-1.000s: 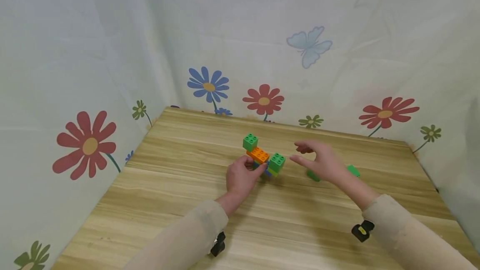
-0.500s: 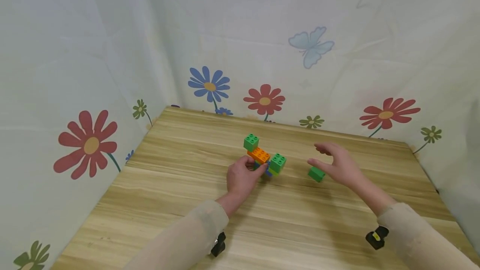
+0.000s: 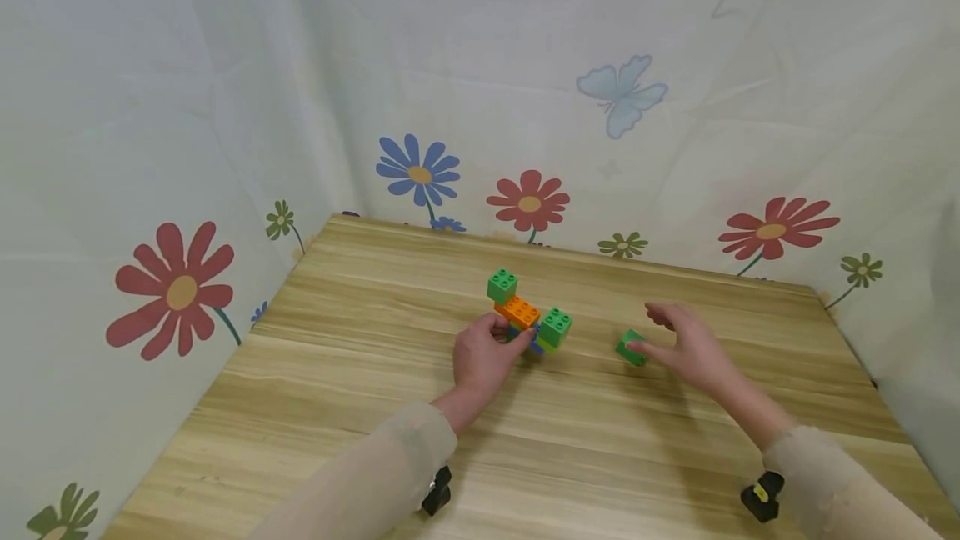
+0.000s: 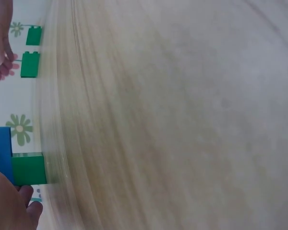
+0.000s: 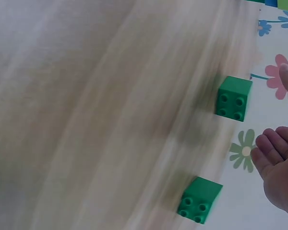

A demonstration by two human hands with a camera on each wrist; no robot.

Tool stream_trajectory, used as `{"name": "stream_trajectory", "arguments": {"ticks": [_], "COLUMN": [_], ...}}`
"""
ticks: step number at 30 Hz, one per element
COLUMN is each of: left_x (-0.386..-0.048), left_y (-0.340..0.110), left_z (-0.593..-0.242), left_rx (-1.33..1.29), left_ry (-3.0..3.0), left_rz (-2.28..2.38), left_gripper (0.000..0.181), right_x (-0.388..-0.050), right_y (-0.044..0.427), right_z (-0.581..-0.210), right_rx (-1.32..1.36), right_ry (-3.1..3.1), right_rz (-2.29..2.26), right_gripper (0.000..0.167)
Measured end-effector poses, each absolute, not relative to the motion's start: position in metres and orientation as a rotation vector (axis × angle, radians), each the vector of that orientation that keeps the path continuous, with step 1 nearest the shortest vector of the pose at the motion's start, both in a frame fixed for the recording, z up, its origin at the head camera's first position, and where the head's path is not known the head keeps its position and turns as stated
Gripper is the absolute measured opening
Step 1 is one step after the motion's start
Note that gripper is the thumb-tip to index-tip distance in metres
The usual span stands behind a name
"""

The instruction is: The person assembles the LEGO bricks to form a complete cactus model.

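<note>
Head view: gripping the brick assembly (image 3: pixel 517 312) in left hand (image 3: pixel 483 352); hovering with relaxed fingers of right hand (image 3: pixel 697 350) near a loose green brick (image 3: pixel 632 337) on the tabletop (image 3: pixel 540 457). Could topple it by pinching off-centre.

Orange, blue and green brick build (image 3: pixel 519 312) near two loose green bricks (image 5: pixel 234 98) (image 5: pixel 199 200), on their sides

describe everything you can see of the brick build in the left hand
The brick build looks plastic: an orange brick between two green bricks, all with round studs, over lime parts, a blue brick and a green base. The left hand holds it studs up; whether it rests on the table is unclear.
</note>
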State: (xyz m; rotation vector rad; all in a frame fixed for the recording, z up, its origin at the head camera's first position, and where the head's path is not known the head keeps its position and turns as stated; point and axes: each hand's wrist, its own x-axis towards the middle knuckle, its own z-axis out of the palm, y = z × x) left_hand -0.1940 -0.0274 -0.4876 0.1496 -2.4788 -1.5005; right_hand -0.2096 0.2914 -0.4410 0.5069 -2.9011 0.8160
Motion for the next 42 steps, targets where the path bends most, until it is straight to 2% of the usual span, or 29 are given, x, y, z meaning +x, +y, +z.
{"name": "stream_trajectory", "arguments": {"ticks": [6, 20, 42], "left_x": [-0.195, -0.194, -0.195], "left_y": [-0.028, -0.027, -0.028], "left_z": [-0.489, -0.488, -0.489], "left_rx": [0.151, 0.163, 0.161], "left_ry": [-2.479, -2.472, -2.488], "left_rz": [-1.502, -1.501, -1.502], "left_gripper": [0.035, 0.036, 0.038], "right_x": [-0.207, -0.201, -0.204], "right_y": [0.295, 0.297, 0.298], "right_z": [-0.454, -0.474, -0.483], "right_rx": [0.491, 0.439, 0.415], "right_ry": [-2.915, -2.901, -2.822], "right_rz": [0.84, 0.934, 0.969], "right_gripper": [0.081, 0.064, 0.043]}}
